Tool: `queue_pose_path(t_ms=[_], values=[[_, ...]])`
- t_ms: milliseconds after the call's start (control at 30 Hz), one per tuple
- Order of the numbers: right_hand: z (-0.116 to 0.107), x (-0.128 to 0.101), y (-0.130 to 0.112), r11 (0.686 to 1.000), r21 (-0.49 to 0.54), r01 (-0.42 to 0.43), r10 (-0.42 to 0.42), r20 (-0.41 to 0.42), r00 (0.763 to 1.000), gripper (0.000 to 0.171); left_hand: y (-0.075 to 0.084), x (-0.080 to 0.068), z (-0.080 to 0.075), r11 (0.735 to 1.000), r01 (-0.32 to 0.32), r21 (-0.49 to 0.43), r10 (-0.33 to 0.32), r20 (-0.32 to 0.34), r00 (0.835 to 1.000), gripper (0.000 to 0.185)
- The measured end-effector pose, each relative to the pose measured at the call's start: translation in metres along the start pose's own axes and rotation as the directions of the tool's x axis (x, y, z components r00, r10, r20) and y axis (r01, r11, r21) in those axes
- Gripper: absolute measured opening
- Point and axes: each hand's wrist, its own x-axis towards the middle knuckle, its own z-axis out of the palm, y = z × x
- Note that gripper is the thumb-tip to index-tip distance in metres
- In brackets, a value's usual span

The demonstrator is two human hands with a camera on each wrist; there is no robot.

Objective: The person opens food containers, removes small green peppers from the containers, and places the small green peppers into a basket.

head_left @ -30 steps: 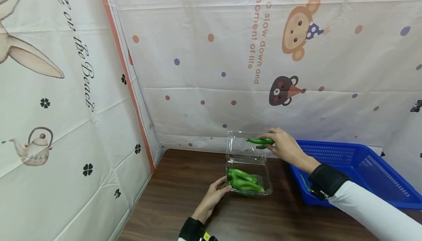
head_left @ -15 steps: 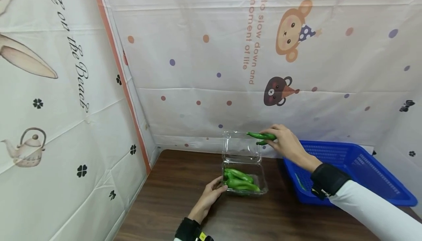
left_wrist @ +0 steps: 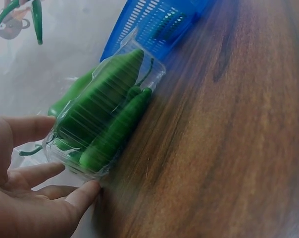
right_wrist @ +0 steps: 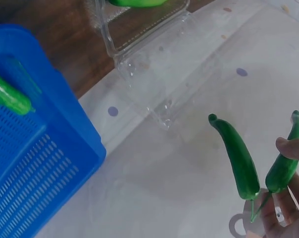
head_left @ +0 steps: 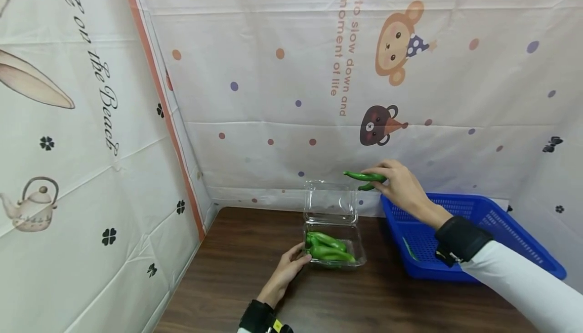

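The right hand [head_left: 401,186] is raised in the air and pinches two green peppers [head_left: 366,177] by their stems; they hang above the open lid of the clear plastic box [head_left: 334,232], near the blue basket [head_left: 483,232]. The left hand [head_left: 288,270] rests on the wooden table [head_left: 237,272], its relaxed fingers [left_wrist: 80,196] touching the near end of the box. Inside the box several more green peppers [head_left: 329,249] lie together. One pepper [right_wrist: 8,94] lies in the basket.
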Motion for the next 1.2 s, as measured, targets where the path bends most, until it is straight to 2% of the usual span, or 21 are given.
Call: queue_pose_path(t_ms=[333, 833, 1200], values=[[-0.01, -0.003, 0.003, 0.999, 0.011, -0.036, 0.037, -0.059, 0.998, 0.035, 0.0, -0.001, -0.001, 1.0, -0.004, 0.003, 0.004, -0.007, 1.0, 0.07], [-0.033, 0.0, 0.017, 0.999, -0.037, 0.014, -0.019, -0.147, 0.989, 0.038, 0.0, 0.0, 0.0, 1.0, -0.028, -0.001, 0.028, -0.008, 1.0, 0.069], [-0.036, -0.005, 0.028, 0.998, -0.05, 0.024, -0.034, -0.207, 0.978, 0.04, -0.002, 0.001, 0.0, 1.0, -0.026, -0.016, 0.026, -0.009, 1.0, 0.069]])
